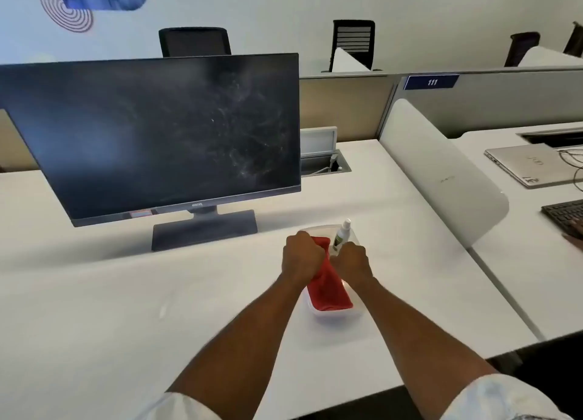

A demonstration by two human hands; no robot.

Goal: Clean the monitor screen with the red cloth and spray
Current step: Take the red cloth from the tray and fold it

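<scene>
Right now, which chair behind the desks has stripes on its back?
The middle chair, behind the divider right of the monitor. Its back has horizontal slats; the chair above the monitor has a plain back.

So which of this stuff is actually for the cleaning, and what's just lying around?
For the job: monitor, red cloth, spray bottle, clear tray, both hands on the cloth (left, right).

Lying about: laptop, keyboard, chairs.

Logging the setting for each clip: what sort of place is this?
Most likely an open-plan office. Long white desks are split by partitions, one bearing a numbered seat tag; a monitor, a closed laptop and mesh-backed office chairs are in view.
</scene>
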